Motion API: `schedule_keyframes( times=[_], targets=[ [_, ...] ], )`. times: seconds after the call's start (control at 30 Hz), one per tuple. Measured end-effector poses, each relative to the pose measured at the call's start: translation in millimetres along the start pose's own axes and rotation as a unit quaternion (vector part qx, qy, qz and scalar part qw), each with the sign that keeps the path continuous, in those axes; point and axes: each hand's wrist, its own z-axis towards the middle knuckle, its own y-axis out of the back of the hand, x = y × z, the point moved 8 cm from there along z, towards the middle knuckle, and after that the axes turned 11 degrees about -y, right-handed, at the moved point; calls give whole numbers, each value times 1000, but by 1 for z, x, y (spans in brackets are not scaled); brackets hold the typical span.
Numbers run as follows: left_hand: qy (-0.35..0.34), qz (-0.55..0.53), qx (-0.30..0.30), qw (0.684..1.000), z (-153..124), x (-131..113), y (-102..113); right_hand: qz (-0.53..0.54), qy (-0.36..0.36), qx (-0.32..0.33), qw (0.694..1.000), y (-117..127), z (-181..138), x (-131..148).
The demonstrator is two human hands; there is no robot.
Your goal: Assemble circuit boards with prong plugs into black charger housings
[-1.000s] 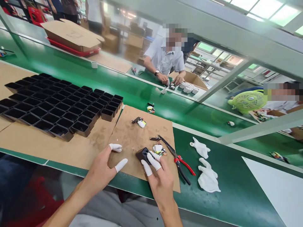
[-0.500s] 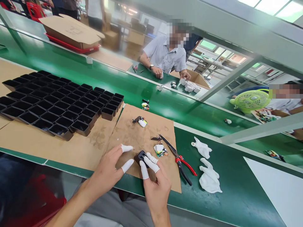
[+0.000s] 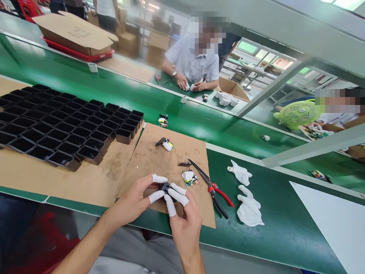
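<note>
A small black plastic case (image 3: 165,187) sits low over the cardboard sheet (image 3: 154,160), partly hidden by fingertips. White finger cots cover the thumb and fingertips of my left hand (image 3: 135,199), which grips the case from the left. From the right, my right hand (image 3: 186,215), also in white finger cots, has its thumb and fingers closed on the same case. Just right of it lies a small circuit board (image 3: 189,178) with a white-covered part and wires. Long-nosed pliers (image 3: 211,186) with red and black handles rest beside that board, across the cardboard's edge.
Rows of black open-topped cases (image 3: 57,129) stand at the left. Another board (image 3: 165,144) lies farther back on the cardboard. White gloves (image 3: 250,207) and a white sheet (image 3: 330,220) are at the right. Across the green conveyor belt (image 3: 125,95), a co-worker (image 3: 194,64) handles white parts.
My left hand has moved right and closed on the black case, which my right hand keeps holding. Across the belt, the co-worker's hands have come together. The view has shifted slightly.
</note>
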Motion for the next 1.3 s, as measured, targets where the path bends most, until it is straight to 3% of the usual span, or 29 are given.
schedule_keyframes(
  times=[0.23, 0.8, 1.13, 1.3],
  targets=[
    [32, -37, -15, 999, -5, 9, 1, -6, 9, 3, 1000, 0, -3, 2],
    [62, -60, -1, 996, -3, 5, 0, -9, -4, 2, 1000, -1, 0, 3],
    [47, 85, 53, 994, -16, -10, -1, 140, -152, 78, 975, 2, -7, -32],
    [27, 134, 50, 989, -24, -28, -3, 75, -142, 141, 977, 11, 2, -22]
  ],
)
